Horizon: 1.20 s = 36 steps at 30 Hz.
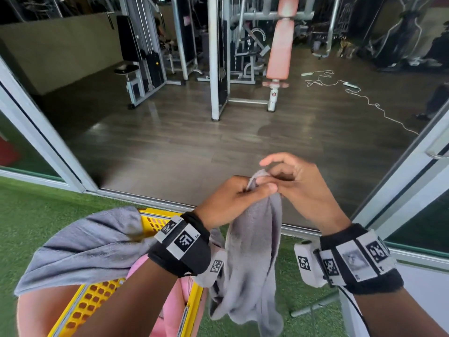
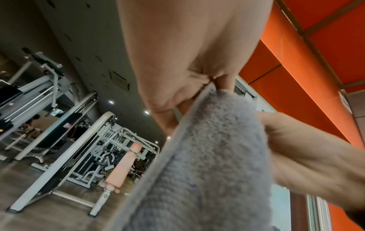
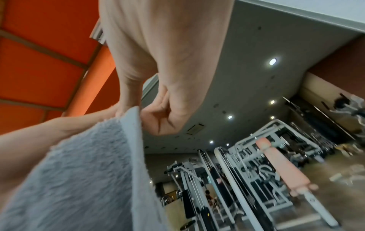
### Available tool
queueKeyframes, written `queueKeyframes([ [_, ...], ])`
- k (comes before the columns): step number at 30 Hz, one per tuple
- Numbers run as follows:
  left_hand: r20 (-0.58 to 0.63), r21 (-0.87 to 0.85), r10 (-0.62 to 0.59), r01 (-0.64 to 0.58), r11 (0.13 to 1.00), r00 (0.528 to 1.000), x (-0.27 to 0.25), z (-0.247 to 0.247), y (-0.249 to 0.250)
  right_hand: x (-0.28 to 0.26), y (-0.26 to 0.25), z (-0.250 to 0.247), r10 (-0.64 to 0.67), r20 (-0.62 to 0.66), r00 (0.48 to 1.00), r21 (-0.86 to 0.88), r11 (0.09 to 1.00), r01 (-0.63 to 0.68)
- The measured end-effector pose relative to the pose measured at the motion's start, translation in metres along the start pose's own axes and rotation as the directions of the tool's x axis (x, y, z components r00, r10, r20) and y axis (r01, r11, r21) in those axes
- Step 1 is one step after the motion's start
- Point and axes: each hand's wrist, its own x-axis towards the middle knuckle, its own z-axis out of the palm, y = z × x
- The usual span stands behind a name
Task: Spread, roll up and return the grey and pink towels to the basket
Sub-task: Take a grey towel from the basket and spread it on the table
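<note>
Here both hands meet at one top corner of the grey towel (image 1: 252, 251): left hand (image 1: 228, 200) and right hand (image 1: 298, 188) pinch it, touching, and its length hangs straight down beside the basket (image 1: 97, 302).

The left forearm hides much of the basket (image 1: 155, 221) and pink towel (image 1: 181, 300); both run off the frame at 6 o'clock. At 2 o'clock in the right wrist view, the machines (image 3: 308, 140) blur.
</note>
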Motion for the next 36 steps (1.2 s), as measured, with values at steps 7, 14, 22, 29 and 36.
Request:
queueKeyframes([
  [7,-0.293,0.023,0.076,-0.072,0.997,0.953,-0.001,-0.007,0.005,-0.027,0.036,0.016,0.140,0.068,0.988,-0.117,0.984,-0.131],
  [14,-0.600,0.063,0.039,-0.001,0.998,0.799,0.004,-0.024,-0.009,-0.035,0.044,0.020,0.153,-0.085,0.985,-0.018,0.988,-0.155],
  [22,-0.216,-0.018,0.066,-0.072,0.997,0.974,-0.006,-0.005,0.006,-0.014,0.021,0.016,0.036,-0.039,0.999,-0.018,0.999,-0.037],
  [29,-0.367,-0.263,-0.084,-0.017,0.965,0.926,-0.004,-0.021,0.003,-0.031,0.028,0.013,0.083,0.023,0.996,0.013,0.996,-0.083],
  [36,-0.297,-0.327,-0.058,-0.045,0.944,0.953,-0.009,-0.018,0.007,-0.018,0.019,0.003,0.080,0.070,0.994,-0.076,0.994,-0.075],
])
